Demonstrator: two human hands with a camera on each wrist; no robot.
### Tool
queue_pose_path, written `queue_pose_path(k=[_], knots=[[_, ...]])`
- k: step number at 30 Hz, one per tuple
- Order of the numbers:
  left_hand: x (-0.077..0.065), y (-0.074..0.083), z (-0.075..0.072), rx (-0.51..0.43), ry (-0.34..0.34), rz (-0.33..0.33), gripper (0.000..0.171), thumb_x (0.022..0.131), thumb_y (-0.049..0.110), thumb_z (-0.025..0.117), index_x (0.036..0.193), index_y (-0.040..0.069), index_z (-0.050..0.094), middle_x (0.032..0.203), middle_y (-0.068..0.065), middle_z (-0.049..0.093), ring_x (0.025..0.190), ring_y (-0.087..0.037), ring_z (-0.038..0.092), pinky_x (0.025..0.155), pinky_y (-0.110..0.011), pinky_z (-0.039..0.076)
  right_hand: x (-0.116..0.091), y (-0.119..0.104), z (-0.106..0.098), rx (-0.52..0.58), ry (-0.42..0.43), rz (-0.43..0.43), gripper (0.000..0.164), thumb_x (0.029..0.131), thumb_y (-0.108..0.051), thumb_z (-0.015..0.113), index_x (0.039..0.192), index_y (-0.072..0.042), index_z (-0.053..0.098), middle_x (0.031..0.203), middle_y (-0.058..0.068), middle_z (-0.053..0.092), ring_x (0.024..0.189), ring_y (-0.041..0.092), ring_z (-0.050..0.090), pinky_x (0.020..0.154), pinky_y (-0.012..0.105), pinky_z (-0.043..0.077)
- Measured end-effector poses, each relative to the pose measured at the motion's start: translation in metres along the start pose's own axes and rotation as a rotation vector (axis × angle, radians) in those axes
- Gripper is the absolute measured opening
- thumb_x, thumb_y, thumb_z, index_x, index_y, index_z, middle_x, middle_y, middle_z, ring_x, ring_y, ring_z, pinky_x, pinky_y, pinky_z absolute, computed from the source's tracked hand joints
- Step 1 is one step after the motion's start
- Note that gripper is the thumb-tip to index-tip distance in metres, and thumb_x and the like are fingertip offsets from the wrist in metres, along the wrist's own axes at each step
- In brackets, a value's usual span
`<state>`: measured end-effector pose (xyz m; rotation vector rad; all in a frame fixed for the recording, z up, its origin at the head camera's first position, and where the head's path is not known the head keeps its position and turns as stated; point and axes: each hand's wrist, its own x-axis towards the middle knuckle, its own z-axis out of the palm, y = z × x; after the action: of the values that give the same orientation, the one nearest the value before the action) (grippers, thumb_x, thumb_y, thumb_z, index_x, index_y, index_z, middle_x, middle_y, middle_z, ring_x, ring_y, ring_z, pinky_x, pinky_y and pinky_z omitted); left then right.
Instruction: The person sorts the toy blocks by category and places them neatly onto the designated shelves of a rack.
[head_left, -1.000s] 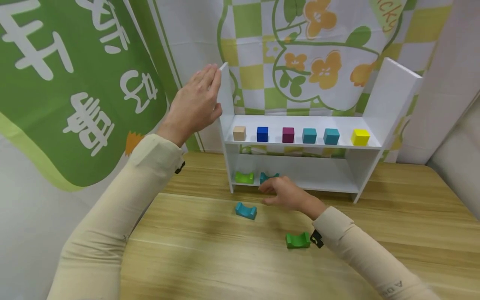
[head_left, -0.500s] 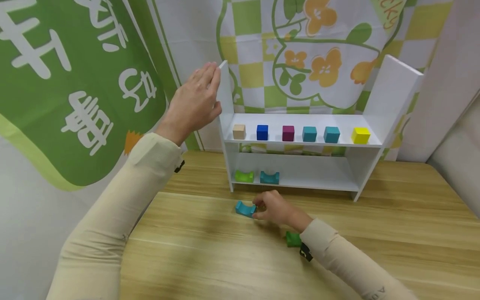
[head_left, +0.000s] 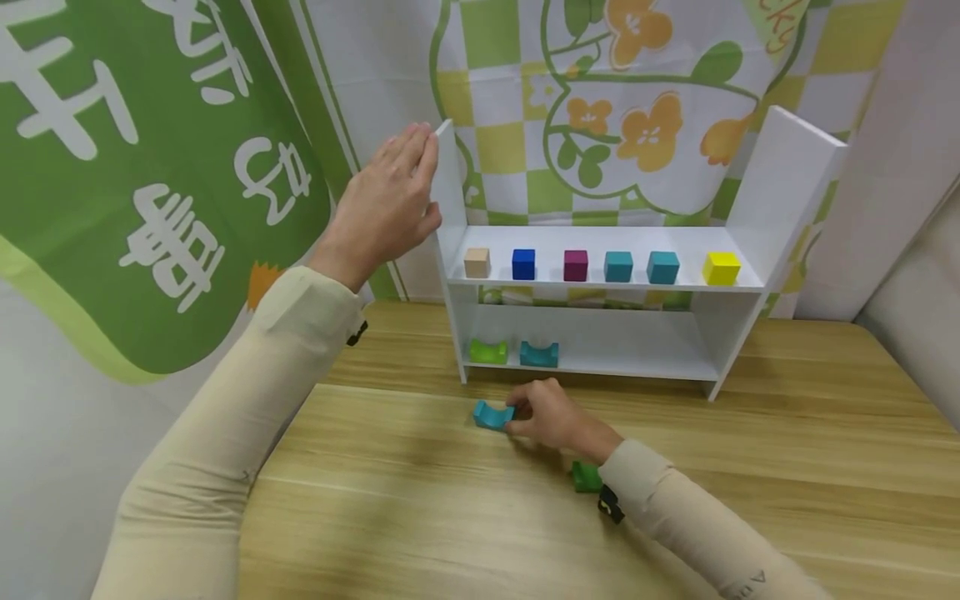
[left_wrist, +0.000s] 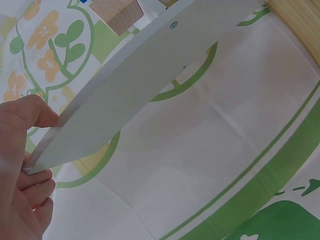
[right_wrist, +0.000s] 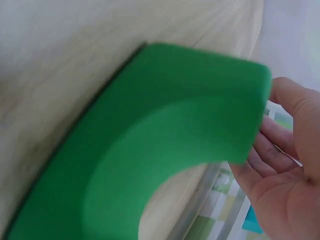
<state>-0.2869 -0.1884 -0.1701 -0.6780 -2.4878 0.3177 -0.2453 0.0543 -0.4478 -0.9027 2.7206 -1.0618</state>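
My left hand (head_left: 382, 204) holds the upper end of the white shelf's left side panel (head_left: 450, 179). In the left wrist view the thumb lies on one side of that panel (left_wrist: 115, 90) and the fingers on the other. My right hand (head_left: 553, 417) pinches the right end of a blue block with a curved notch (head_left: 491, 417), low over the table in front of the shelf. Beneath the right wrist lies a green notched block (head_left: 586, 477), partly covered by the sleeve. That green block (right_wrist: 135, 110) looms large and close in the right wrist view.
On the upper board (head_left: 592, 240) stand several cubes, from a wooden one (head_left: 477, 263) at left to a yellow one (head_left: 721, 268) at right. The lower board carries a lime notched block (head_left: 488, 352) and a teal one (head_left: 539, 354). Printed cloth hangs behind.
My right hand has come down and left from before the lower board to the blue block and taken its right end. The left hand has stayed on the panel.
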Motion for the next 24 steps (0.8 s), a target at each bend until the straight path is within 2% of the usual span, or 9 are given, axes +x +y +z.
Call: queue_pose_path(k=[9, 19, 24], knots=[[0.0, 0.001, -0.001, 0.0, -0.009, -0.001, 0.072, 0.106, 0.021, 0.052, 0.162, -0.012, 0.022, 0.172, -0.028, 0.025, 0.162, -0.041, 0.025, 0.136, -0.05, 0.021, -0.014, 0.012, -0.019, 0.017, 0.0, -0.024, 0.03, 0.091, -0.013, 0.082, 0.116, 0.003, 0.077, 0.11, 0.013, 0.081, 0.098, 0.023, 0.079, 0.085, 0.032, 0.068], [0.0, 0.003, -0.001, 0.009, -0.014, 0.001, 0.072, 0.106, 0.021, 0.052, 0.162, -0.012, 0.022, 0.172, -0.029, 0.025, 0.162, -0.042, 0.026, 0.136, -0.051, 0.021, -0.043, 0.035, -0.047, -0.002, 0.009, -0.044, 0.03, 0.092, -0.015, 0.081, 0.117, 0.001, 0.078, 0.111, 0.011, 0.081, 0.097, 0.022, 0.079, 0.084, 0.034, 0.068], [0.0, 0.002, -0.001, 0.009, -0.006, 0.002, 0.072, 0.105, 0.02, 0.053, 0.162, -0.013, 0.022, 0.171, -0.029, 0.026, 0.162, -0.042, 0.026, 0.135, -0.05, 0.021, -0.057, 0.047, -0.066, -0.037, 0.023, -0.007, 0.027, 0.093, -0.017, 0.08, 0.117, -0.004, 0.079, 0.113, 0.008, 0.081, 0.099, 0.02, 0.078, 0.087, 0.038, 0.068]])
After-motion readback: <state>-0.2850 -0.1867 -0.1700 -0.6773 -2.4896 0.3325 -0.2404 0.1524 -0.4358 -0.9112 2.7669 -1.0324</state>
